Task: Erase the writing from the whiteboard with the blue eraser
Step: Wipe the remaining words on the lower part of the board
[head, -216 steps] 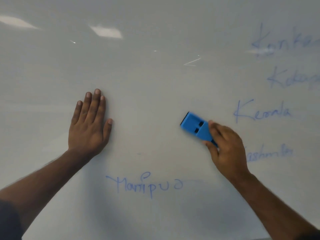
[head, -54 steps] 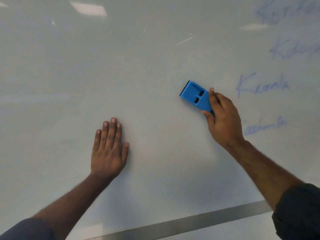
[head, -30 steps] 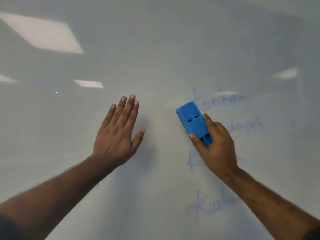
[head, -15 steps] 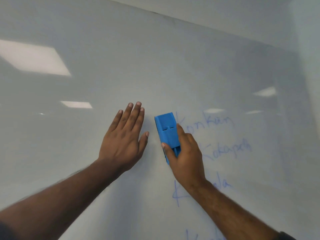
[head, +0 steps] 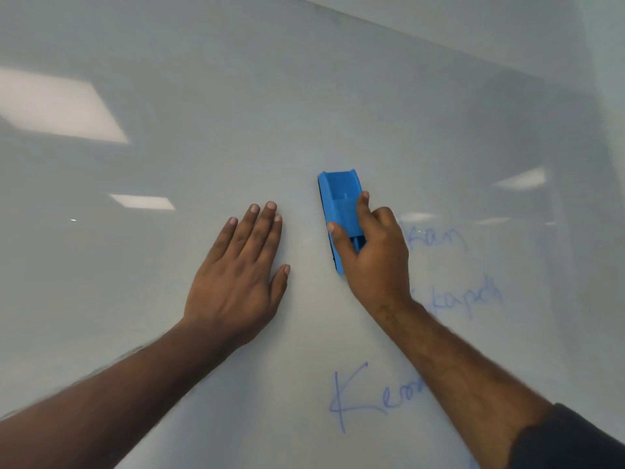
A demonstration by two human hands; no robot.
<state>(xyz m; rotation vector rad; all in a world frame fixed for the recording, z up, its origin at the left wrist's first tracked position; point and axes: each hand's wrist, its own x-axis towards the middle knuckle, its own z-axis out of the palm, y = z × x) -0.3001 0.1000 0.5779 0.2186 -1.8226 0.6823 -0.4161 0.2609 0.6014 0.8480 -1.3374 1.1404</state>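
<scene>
bare whiteboard (head: 169,299) leftward, left hand (head: 236,282) flat beside eraser (head: 340,201)

pale wall (head: 507,25) above; dark sleeve (head: 571,441)

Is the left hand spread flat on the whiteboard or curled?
Spread flat: the left hand lies palm-down, fingers straight, on the glossy white whiteboard.

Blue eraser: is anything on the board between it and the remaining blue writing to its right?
Nothing visible. The right hand grips the blue plastic eraser against the white glossy whiteboard, and only bare board separates it from the faint blue handwriting.
</scene>
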